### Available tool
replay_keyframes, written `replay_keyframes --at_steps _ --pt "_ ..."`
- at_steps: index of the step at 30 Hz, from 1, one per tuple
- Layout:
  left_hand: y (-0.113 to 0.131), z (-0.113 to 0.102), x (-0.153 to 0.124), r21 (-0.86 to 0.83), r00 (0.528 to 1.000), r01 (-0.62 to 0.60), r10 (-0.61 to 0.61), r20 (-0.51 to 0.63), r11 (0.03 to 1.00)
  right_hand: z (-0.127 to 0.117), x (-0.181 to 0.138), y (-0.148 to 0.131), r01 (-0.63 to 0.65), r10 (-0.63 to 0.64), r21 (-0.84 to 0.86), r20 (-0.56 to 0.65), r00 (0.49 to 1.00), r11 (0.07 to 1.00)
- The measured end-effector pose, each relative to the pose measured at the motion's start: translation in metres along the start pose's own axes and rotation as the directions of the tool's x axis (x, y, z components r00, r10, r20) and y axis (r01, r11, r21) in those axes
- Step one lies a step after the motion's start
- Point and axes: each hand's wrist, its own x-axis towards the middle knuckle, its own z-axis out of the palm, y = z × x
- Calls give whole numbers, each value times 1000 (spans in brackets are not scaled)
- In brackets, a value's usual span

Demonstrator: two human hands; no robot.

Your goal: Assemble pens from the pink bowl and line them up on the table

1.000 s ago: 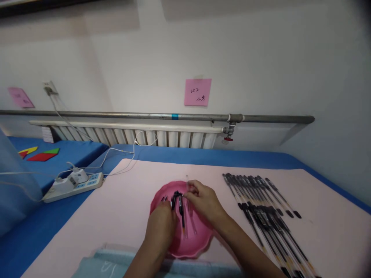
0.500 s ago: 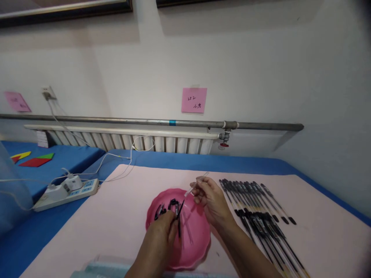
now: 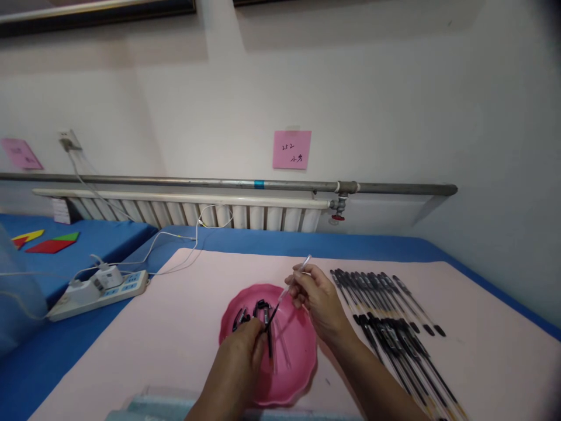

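Over the pink scalloped plate (image 3: pixel 302 374), my left hand (image 3: pixel 239 359) pinches a dark pen refill (image 3: pixel 272 316) that slants up to the right. My right hand (image 3: pixel 319 301), fingers closed, holds a clear pen barrel (image 3: pixel 305 263) at a tilt. The refill's upper end meets the barrel's lower end; whether it is inside I cannot tell. On the plate lie black pen caps (image 3: pixel 261 305) and clear tubes (image 3: pixel 283 342), partly hidden by my left hand.
To the right, several black-capped pens (image 3: pixel 368 286) lie in a row, with more pens (image 3: pixel 401 345) nearer me. A power strip (image 3: pixel 99 295) with white plugs and cables sits at the left. A light-blue cloth (image 3: pixel 153 407) lies at the front edge. A radiator (image 3: pixel 245 216) stands behind the table.
The clear barrel has tilted more steeply, and its lower end and the refill's tip have come together. The view has shifted slightly.
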Motion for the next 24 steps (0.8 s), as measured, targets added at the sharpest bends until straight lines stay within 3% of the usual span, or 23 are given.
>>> replay_keyframes --at_steps 11,16,20,24 --pt "1 -2 -1 -32 1000 8 -9 -4 999 2 -3 0 -9 20 -98 106 994 995" --pt "7 -5 -2 -230 998 50 -42 40 972 5 -6 5 -86 105 -103 195 975 991" --pt "7 -4 1 -465 990 142 -121 74 874 8 -8 14 -211 218 -55 216 952 976" --pt "12 -4 1 -688 955 294 -231 186 663 7 -6 19 -285 274 43 166 947 958"
